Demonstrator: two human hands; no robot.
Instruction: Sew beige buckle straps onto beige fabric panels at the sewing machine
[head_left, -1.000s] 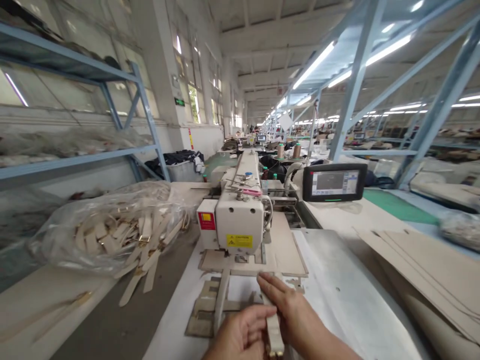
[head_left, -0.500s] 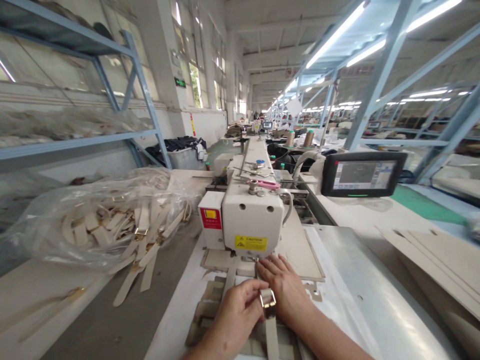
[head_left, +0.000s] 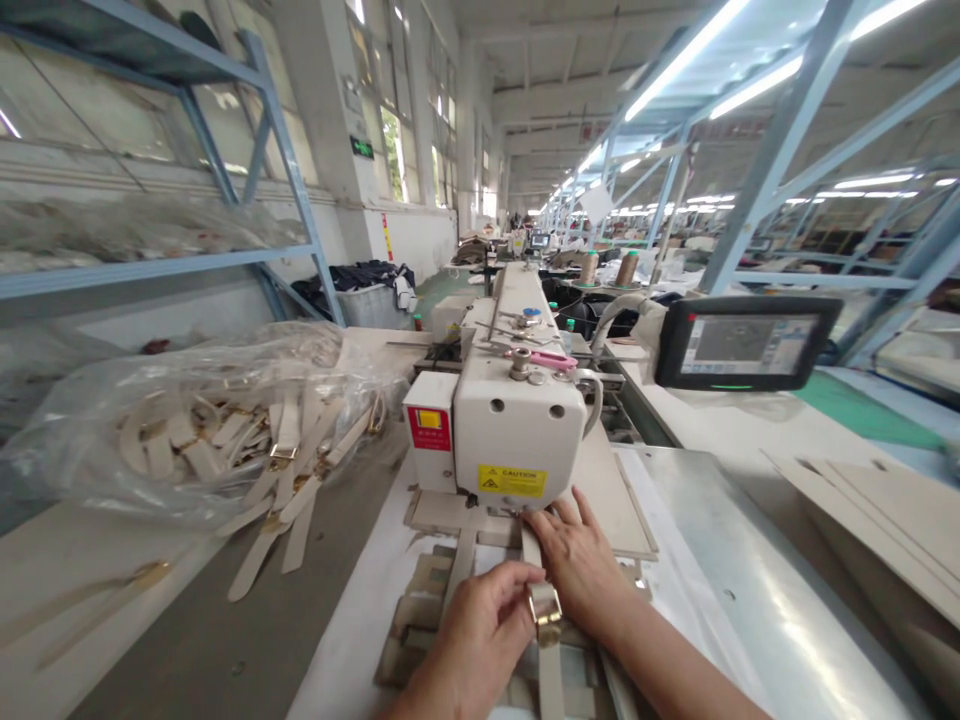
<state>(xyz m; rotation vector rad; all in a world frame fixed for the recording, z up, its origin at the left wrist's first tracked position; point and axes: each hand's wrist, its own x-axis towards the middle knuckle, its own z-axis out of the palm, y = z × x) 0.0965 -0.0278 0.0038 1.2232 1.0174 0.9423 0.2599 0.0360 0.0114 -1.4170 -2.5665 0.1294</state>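
A beige strap [head_left: 551, 680] with a gold buckle [head_left: 546, 604] runs lengthwise toward the sewing machine head [head_left: 517, 430]. My left hand [head_left: 484, 630] is closed in a pinch on the strap beside the buckle. My right hand [head_left: 581, 560] lies palm down just under the machine head. Its fingers are spread, with the fingertips against the strap's far part; its thumb is mostly hidden. Beneath both hands is a flat fixture plate with cut-outs [head_left: 420, 600]. The needle area is hidden by the head and my fingers.
On the left, a clear plastic bag [head_left: 97, 430] spills several beige buckled straps [head_left: 292, 480]. A control screen [head_left: 750, 345] stands at the right, with flat beige panels [head_left: 885, 510] nearer me. Pink-handled snips [head_left: 553, 359] lie on the machine. Blue shelving [head_left: 300, 200] rises at the left.
The view has shifted slightly. My right hand has moved a little away from the strap's middle, baring more of its far part. My left hand keeps its pinch by the buckle.
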